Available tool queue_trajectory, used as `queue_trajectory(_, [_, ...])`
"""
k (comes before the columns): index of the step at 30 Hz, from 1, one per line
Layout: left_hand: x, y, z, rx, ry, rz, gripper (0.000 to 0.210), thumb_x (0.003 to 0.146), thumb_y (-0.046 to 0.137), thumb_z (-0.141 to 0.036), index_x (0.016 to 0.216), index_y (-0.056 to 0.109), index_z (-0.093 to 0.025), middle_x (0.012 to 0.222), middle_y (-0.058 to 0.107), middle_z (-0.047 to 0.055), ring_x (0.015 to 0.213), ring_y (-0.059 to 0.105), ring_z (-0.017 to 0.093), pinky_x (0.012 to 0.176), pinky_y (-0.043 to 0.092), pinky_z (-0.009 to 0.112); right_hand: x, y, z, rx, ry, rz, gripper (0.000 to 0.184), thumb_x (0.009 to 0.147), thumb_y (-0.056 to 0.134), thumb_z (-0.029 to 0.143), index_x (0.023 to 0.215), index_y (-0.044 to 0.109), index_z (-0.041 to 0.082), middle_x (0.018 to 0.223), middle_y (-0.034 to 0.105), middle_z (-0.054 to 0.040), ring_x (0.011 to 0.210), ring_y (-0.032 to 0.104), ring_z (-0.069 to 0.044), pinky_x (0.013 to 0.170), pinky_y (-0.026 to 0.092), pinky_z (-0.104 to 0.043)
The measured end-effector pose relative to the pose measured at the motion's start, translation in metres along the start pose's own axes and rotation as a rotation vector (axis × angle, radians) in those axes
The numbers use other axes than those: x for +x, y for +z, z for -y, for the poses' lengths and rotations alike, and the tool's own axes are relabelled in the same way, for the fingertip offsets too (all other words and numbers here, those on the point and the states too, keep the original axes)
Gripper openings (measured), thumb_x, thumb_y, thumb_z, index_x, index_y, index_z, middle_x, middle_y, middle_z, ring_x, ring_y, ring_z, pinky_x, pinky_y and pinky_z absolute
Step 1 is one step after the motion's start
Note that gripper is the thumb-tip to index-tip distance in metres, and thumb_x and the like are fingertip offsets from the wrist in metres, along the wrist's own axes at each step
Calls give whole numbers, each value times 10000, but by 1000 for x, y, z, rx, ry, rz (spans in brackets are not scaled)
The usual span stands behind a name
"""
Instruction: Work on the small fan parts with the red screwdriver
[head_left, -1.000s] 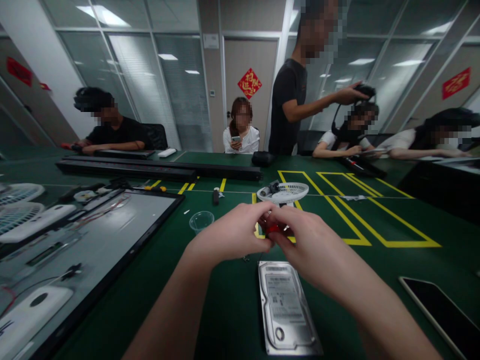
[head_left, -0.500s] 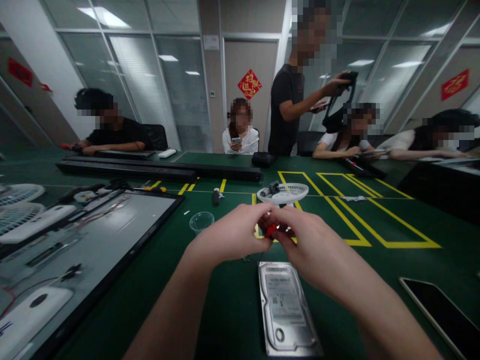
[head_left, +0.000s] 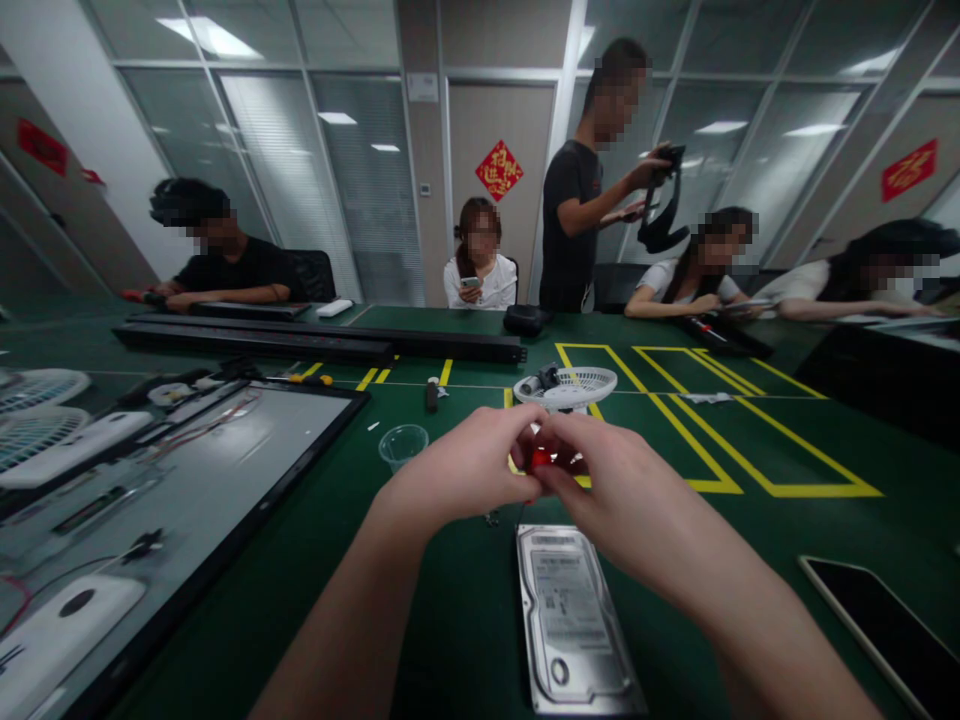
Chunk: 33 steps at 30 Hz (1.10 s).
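My left hand (head_left: 476,458) and my right hand (head_left: 611,465) meet over the green table, fingertips bent together and closed. Between them shows a small shiny red object (head_left: 541,457), gripped from both sides; the fingers hide most of it, so its kind is unclear. A thin dark line hangs beneath the fingers. Just below the hands a silver hard drive (head_left: 574,610) lies label side up on the table. Tiny dark pieces (head_left: 492,519), perhaps screws, lie under my left hand. A clear plastic cup (head_left: 403,447) stands beyond my left wrist, partly covered by it.
An opened flat panel (head_left: 255,450) with wires and white housings fills the left. A phone (head_left: 885,630) lies at right. Ahead are a white fan grille (head_left: 592,385), a dark stick-like piece (head_left: 432,395) and long black bars (head_left: 330,340). Several people are around the table's far side.
The red object has turned slightly between my fingers, while both hands stay almost in place. Across the table, the standing person has lowered the strapped black device a little.
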<state>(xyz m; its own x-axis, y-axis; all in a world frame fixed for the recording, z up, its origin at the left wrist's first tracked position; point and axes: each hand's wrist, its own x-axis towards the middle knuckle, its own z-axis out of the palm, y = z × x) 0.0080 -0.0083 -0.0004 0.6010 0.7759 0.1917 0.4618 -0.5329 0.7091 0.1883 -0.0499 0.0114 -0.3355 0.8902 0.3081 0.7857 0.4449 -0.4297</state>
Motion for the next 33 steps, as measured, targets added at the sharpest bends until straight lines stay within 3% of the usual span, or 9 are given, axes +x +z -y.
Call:
queue_trajectory(2, [0,0,0,-6,-9,8,349,720,739,-146,1050,645,-206,914,717,-9,792,653,164,661,463,258,0,0,0,-26,15,-3,171,894,647,121,1010,687,241,987,702,-28,893,634,-221,749,426,-335])
queue_trajectory(7, [-1,-2,-2,14,63,-4,384,753,721,-127,1120,669,-226,1092,735,3,955,665,179,805,487,278,0,1,-2,-49,-15,15,251,922,572,69,1043,701,246,976,686,-35,869,628,-211,747,422,-334])
queue_trajectory(13, [0,-1,0,-7,-18,19,361,725,719,-121,1069,649,-203,917,713,-3,783,638,161,651,455,254,0,1,0,3,4,-3,163,906,666,156,1037,691,251,994,703,-21,898,640,-219,769,439,-338])
queue_trajectory(21, [-1,-2,-2,29,64,-2,375,753,709,-113,1111,671,-216,1077,742,11,925,658,175,767,475,277,0,1,0,3,-17,13,259,898,583,43,1038,691,232,1013,710,-33,913,651,-206,772,445,-322])
queue_trajectory(27, [-1,-1,0,12,-2,15,355,741,745,-172,1084,655,-201,969,735,15,825,657,174,687,471,268,0,1,1,-17,8,-11,135,891,672,150,996,685,235,974,711,-24,882,647,-216,731,438,-323])
queue_trajectory(33, [-3,-3,-3,24,48,12,375,756,703,-122,1118,670,-213,1068,743,17,904,663,177,755,481,277,-1,0,0,5,-38,19,279,916,551,48,1043,704,244,993,712,-29,893,650,-201,762,445,-323])
